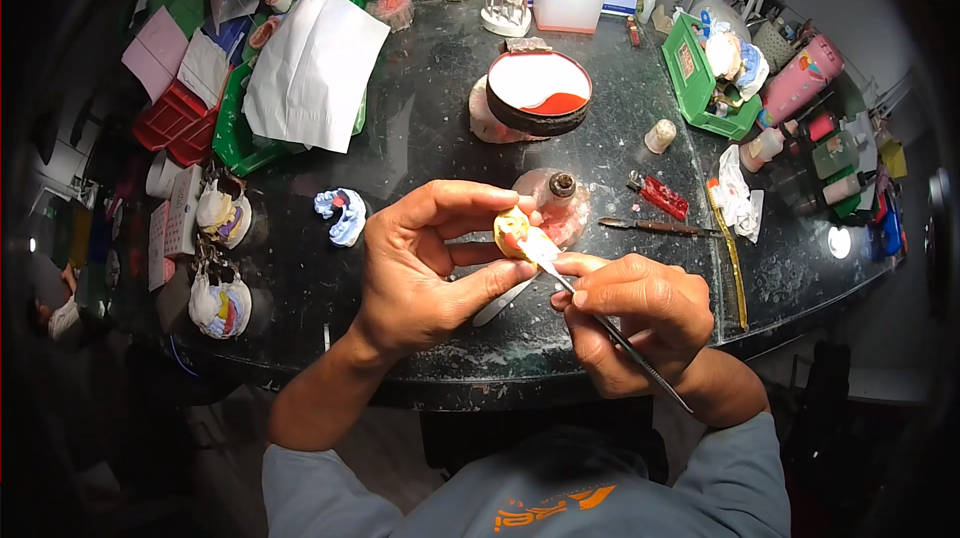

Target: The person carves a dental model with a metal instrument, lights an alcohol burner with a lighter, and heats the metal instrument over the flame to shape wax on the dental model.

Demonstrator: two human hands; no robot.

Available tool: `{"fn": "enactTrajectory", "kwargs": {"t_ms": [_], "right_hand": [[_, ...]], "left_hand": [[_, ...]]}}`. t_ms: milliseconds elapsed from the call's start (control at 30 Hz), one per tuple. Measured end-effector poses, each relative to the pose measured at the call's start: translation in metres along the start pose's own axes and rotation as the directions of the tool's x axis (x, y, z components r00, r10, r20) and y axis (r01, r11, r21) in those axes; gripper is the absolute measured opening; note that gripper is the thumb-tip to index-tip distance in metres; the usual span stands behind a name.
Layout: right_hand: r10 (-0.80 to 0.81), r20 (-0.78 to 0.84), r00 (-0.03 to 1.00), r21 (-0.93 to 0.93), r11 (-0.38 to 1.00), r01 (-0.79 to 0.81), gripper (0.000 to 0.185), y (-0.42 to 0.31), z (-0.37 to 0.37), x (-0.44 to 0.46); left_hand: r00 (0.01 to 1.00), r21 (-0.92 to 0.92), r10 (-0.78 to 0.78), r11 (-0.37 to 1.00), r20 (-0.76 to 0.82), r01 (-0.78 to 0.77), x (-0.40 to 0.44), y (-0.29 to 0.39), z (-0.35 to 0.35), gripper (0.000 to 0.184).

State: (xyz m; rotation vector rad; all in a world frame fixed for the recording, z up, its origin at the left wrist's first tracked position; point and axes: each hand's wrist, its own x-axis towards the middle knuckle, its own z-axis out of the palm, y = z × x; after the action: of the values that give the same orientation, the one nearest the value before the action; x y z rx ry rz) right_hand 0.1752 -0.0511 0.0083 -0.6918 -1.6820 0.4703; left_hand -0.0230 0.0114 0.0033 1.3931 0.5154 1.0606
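My left hand (425,268) pinches a small yellowish dental cast piece (511,230) between thumb and fingertips, above the bench. In my right hand (640,313) is a slim metal carving tool (632,350), held like a pen. Its pale, bright tip meets the cast piece at the lower right; whether it cuts or only rests there I cannot tell. Just behind the hands stands a glass spirit lamp (566,218) with a dark metal top and pinkish residue, partly hidden by my fingers. Below them a pale flat blade (505,304) lies on the bench.
A round tin (540,123) with white and red contents stands farther back. Mounted dental casts (220,308) and a blue-white cast (341,217) sit left. Rightward lie a wax knife (660,228), a red lighter (664,198) and a yellow strip (728,256). Green bin (690,78) holds casts.
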Motion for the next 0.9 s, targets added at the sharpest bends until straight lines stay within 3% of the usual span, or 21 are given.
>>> {"fn": "enactTrajectory", "kwargs": {"t_ms": [367, 700, 900], "right_hand": [[0.016, -0.053, 0.998, -0.009, 1.000, -0.016, 0.023, -0.002, -0.001, -0.003], [0.162, -0.186, 0.969, 0.124, 0.982, -0.141, 0.017, -0.001, 0.000, -0.007], [0.183, -0.217, 0.959, 0.057, 0.983, -0.175, 0.012, 0.008, -0.006, -0.003]], "left_hand": [[1.000, 0.014, -0.024, 1.000, -0.007, 0.024, 0.000, 0.003, 0.001, 0.048], [0.987, 0.025, -0.143, 0.989, -0.074, 0.146, 0.000, 0.009, 0.002, 0.047], [0.985, 0.068, -0.147, 0.986, -0.094, 0.154, 0.000, 0.007, 0.000, 0.045]]}}
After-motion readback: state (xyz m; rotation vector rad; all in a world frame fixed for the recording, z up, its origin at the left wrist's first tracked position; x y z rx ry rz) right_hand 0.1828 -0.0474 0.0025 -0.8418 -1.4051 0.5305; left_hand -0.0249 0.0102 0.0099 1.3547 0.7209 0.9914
